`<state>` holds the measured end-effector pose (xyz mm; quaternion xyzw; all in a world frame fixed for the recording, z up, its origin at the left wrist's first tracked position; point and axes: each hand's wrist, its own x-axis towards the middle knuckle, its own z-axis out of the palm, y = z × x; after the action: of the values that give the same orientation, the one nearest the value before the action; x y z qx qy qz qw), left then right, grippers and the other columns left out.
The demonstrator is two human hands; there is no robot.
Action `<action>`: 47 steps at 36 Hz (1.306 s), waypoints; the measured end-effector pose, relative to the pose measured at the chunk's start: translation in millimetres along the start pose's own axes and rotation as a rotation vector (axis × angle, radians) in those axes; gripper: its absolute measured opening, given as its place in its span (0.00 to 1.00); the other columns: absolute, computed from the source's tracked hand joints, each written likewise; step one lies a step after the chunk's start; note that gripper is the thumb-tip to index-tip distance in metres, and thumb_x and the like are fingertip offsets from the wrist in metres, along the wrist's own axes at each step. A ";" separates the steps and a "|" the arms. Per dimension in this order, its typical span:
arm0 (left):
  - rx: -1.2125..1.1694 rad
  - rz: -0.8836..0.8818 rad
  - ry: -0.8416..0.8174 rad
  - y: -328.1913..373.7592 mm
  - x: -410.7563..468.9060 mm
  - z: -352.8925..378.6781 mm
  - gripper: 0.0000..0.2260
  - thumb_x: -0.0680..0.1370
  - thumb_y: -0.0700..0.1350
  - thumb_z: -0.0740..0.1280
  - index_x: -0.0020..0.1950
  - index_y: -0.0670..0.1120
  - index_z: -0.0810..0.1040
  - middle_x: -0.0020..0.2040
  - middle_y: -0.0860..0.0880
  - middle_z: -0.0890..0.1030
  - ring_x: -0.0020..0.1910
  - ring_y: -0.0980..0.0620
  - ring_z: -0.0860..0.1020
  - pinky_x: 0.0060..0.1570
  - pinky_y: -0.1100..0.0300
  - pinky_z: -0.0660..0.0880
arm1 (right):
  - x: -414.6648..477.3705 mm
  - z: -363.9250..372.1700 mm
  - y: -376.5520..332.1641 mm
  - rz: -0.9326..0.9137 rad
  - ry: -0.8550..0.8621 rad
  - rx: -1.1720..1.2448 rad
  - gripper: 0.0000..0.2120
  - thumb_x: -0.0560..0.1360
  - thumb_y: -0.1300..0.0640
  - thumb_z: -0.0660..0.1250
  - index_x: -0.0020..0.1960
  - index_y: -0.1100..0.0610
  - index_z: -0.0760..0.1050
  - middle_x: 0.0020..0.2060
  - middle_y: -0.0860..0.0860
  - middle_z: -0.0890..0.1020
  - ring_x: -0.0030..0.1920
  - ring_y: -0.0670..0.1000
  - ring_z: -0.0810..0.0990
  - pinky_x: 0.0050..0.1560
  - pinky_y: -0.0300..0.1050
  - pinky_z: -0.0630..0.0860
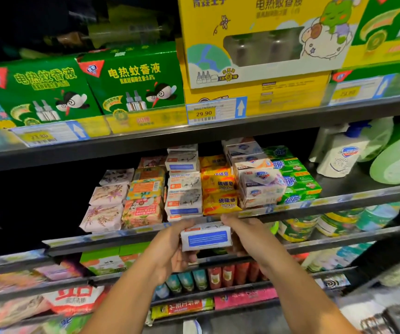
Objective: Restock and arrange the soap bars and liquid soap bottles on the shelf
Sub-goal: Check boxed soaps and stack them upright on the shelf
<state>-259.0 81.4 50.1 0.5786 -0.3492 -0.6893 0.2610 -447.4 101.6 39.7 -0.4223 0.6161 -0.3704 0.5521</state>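
Stocked rows of soap bars (218,186) fill most of the middle shelf (85,240); we note a dark gap at left. Both the left hand (172,249) and right hand (240,233) grip one white-and-blue bar (206,238) just below its rim, unplaced (matching stack (183,189) directly above). At right, liquid soap bottles (343,155) are blurred; count unclear.

This is a shop: tiered metal shelves (146,138) carry price tags (203,113) along their front rails, with branded boxes (134,80) in rows above and wrapped soap bars (184,189) stacked below.
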 end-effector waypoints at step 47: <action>0.538 0.755 0.388 -7.4 20.4 -310.5 0.23 0.72 0.56 0.76 0.65 0.60 0.73 0.60 0.65 0.76 0.59 0.64 0.77 0.58 0.67 0.74 | 88.8 245.1 -111.0 -0.726 -0.204 -0.967 0.24 0.71 0.39 0.73 0.64 0.39 0.72 0.54 0.35 0.76 0.50 0.38 0.74 0.45 0.30 0.70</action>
<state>41.7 14.7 5.0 0.5762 -0.6444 -0.3121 0.3941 -194.5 -19.5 81.1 -0.8413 0.4752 -0.1711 0.1926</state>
